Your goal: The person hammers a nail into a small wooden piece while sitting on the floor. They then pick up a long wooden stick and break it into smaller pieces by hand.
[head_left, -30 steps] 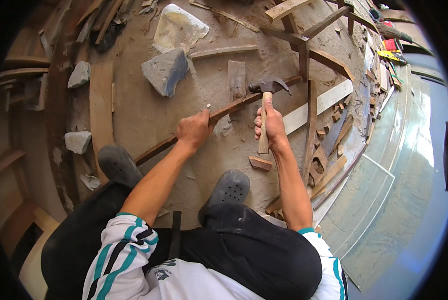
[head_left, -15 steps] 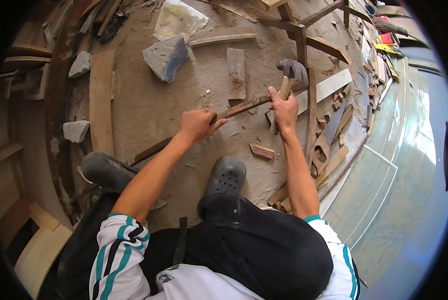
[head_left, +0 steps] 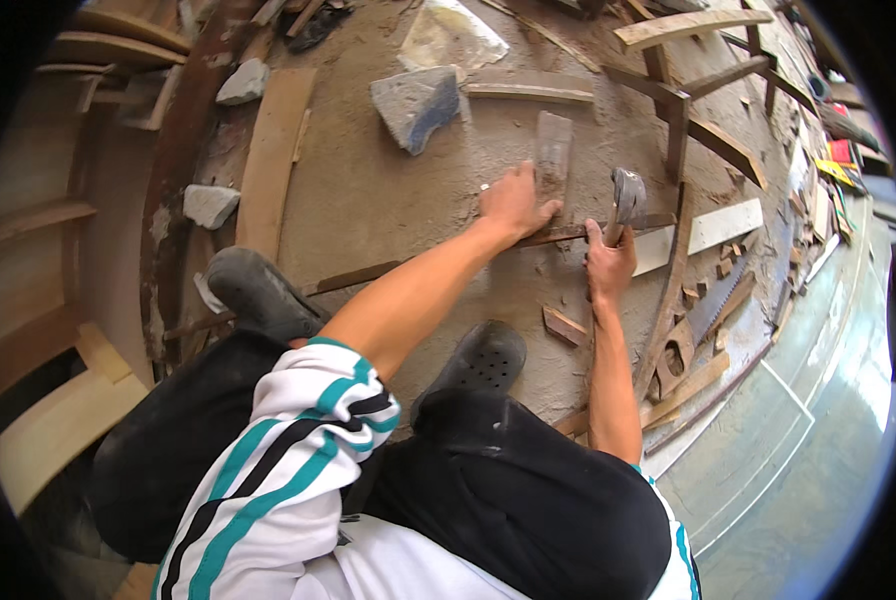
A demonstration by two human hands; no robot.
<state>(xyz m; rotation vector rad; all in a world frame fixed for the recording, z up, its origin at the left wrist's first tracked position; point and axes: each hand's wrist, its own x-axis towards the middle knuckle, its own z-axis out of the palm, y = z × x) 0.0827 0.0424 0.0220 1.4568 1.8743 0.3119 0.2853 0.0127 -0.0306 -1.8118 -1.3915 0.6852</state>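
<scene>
Right hand (head_left: 611, 265) here, fingers clamped round the hammer (head_left: 628, 195), its head standing just beyond the fist, near the right end of the dark wooden strip (head_left: 558, 235). That strip slants from near left to far right, passing under the left forearm. And the left hand (head_left: 513, 205) is out over it, beside the short board (head_left: 553, 155); whether those fingers close on anything, I can't quite tell. A small offcut (head_left: 565, 326) lies nearer, left of the right forearm.
</scene>
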